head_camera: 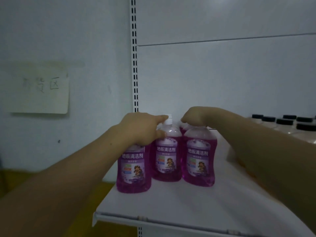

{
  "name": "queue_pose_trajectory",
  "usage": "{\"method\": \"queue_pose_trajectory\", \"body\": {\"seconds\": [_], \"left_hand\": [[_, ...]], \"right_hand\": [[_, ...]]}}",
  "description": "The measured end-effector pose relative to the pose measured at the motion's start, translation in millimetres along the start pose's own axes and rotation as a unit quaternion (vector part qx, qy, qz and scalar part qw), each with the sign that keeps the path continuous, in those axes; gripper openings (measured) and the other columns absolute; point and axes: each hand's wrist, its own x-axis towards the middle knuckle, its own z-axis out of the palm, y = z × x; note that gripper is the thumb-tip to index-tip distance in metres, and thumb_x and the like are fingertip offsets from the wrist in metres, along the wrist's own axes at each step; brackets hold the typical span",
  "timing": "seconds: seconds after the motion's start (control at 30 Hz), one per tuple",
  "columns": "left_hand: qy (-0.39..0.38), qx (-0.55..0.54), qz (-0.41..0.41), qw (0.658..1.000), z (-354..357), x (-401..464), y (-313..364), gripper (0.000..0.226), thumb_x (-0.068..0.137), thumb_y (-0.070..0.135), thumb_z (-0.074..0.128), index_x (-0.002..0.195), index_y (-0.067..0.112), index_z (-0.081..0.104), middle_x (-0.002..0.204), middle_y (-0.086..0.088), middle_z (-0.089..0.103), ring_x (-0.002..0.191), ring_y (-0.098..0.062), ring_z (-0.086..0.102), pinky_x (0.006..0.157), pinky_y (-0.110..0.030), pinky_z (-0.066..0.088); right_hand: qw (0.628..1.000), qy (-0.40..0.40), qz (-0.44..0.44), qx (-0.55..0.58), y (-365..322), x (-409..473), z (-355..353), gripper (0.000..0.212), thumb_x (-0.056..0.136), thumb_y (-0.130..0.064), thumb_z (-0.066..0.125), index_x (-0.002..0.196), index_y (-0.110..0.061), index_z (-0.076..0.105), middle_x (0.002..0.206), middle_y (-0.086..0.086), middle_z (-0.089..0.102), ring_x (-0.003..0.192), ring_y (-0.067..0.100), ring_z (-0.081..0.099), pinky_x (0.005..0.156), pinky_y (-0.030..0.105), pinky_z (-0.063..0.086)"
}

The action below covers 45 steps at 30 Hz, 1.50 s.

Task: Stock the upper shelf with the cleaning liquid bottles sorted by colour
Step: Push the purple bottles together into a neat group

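Note:
Several purple cleaning liquid bottles stand grouped at the left end of the white upper shelf (179,202). My left hand (140,129) grips the top of the front-left purple bottle (133,170), its index finger stretched toward the white cap of the middle bottle (166,158). My right hand (196,117) curls over the top of the front-right purple bottle (199,161), hiding its cap. More purple bottles stand behind, mostly hidden.
Pale bottles with black caps (283,122) stand on the shelf at the far right. A slotted upright (134,53) runs up the white back panel. A paper sign (41,89) hangs on the wall at left.

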Motion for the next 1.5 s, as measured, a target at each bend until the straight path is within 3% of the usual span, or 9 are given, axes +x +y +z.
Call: {"method": "queue_pose_trajectory", "body": {"seconds": [0.17, 0.33, 0.4, 0.53, 0.77, 0.93, 1.1, 1.27, 1.5], "left_hand": [[0.014, -0.016, 0.005, 1.000, 1, -3, -2, 0.064, 0.089, 0.063, 0.039, 0.146, 0.042, 0.020, 0.142, 0.004, 0.047, 0.126, -0.022, 0.047, 0.094, -0.037, 0.042], [0.219, -0.097, -0.018, 0.971, 17, -27, -11, 0.075, 0.081, 0.069, 0.043, 0.140, 0.023, 0.041, 0.151, -0.002, 0.034, 0.140, -0.023, 0.026, 0.112, -0.045, 0.026], [0.238, -0.186, -0.067, 0.951, 30, -42, -11, 0.082, 0.078, 0.068, 0.053, 0.144, 0.024, 0.033, 0.156, -0.003, 0.022, 0.142, -0.023, 0.018, 0.113, -0.045, 0.023], [0.244, -0.380, -0.142, 0.881, 49, -63, -3, 0.113, 0.067, 0.046, 0.080, 0.150, 0.029, 0.004, 0.157, 0.004, 0.007, 0.143, -0.020, 0.017, 0.114, -0.039, 0.024], [0.155, -0.611, -0.192, 0.752, 84, -87, 0, 0.117, 0.066, 0.015, 0.084, 0.148, 0.033, 0.002, 0.133, 0.003, 0.041, 0.112, -0.017, 0.052, 0.093, -0.038, 0.047], [0.127, -0.615, -0.165, 0.760, 87, -87, -5, 0.104, 0.070, 0.010, 0.080, 0.145, 0.027, 0.009, 0.120, 0.002, 0.050, 0.091, -0.002, 0.057, 0.083, -0.036, 0.050], [0.118, -0.610, -0.157, 0.768, 92, -92, -7, 0.111, 0.069, 0.012, 0.081, 0.147, 0.029, 0.003, 0.118, 0.009, 0.047, 0.097, -0.011, 0.057, 0.087, -0.037, 0.049], [0.113, -0.610, -0.143, 0.771, 96, -94, -13, 0.099, 0.065, 0.014, 0.083, 0.141, 0.023, 0.021, 0.108, 0.016, 0.055, 0.094, -0.003, 0.059, 0.090, -0.035, 0.049], [0.084, -0.612, -0.147, 0.773, 103, -99, -7, 0.115, 0.060, 0.005, 0.086, 0.142, 0.030, 0.010, 0.109, 0.015, 0.055, 0.095, -0.004, 0.059, 0.082, -0.032, 0.052]], "right_hand": [[0.981, 0.096, -0.025, 0.168, 14, -2, 3, 0.058, 0.098, -0.049, 0.041, 0.129, -0.001, 0.054, 0.135, 0.016, 0.053, 0.110, 0.027, 0.053, 0.090, 0.033, 0.038], [0.965, 0.197, -0.056, 0.164, 33, -22, 16, 0.067, 0.091, -0.063, 0.041, 0.131, -0.010, 0.052, 0.133, 0.009, 0.056, 0.113, 0.024, 0.053, 0.091, 0.034, 0.039], [0.961, 0.216, -0.056, 0.165, 43, -33, 31, 0.069, 0.087, -0.064, 0.049, 0.137, -0.017, 0.046, 0.138, 0.005, 0.052, 0.121, 0.024, 0.051, 0.096, 0.036, 0.041], [0.939, 0.272, -0.065, 0.201, 51, -46, 55, 0.072, 0.081, -0.058, 0.063, 0.140, -0.022, 0.040, 0.137, 0.002, 0.051, 0.119, 0.020, 0.051, 0.097, 0.038, 0.045], [0.926, 0.332, -0.056, 0.173, 60, -55, 78, 0.074, 0.075, -0.056, 0.071, 0.134, -0.020, 0.044, 0.129, 0.000, 0.047, 0.111, 0.017, 0.052, 0.089, 0.036, 0.050], [0.921, 0.315, -0.057, 0.223, 63, -52, 79, 0.069, 0.079, -0.053, 0.070, 0.136, -0.022, 0.046, 0.126, -0.001, 0.050, 0.106, 0.012, 0.048, 0.087, 0.030, 0.047], [0.922, 0.312, -0.067, 0.221, 70, -51, 80, 0.069, 0.080, -0.055, 0.068, 0.137, -0.023, 0.046, 0.129, 0.000, 0.049, 0.113, 0.017, 0.052, 0.087, 0.030, 0.050], [0.915, 0.324, -0.075, 0.228, 75, -52, 84, 0.071, 0.080, -0.054, 0.068, 0.139, -0.027, 0.038, 0.134, -0.001, 0.043, 0.111, 0.014, 0.050, 0.090, 0.037, 0.052], [0.927, 0.308, -0.080, 0.197, 77, -54, 92, 0.075, 0.077, -0.049, 0.073, 0.138, -0.025, 0.037, 0.133, 0.001, 0.045, 0.112, 0.016, 0.050, 0.092, 0.038, 0.051]]}}
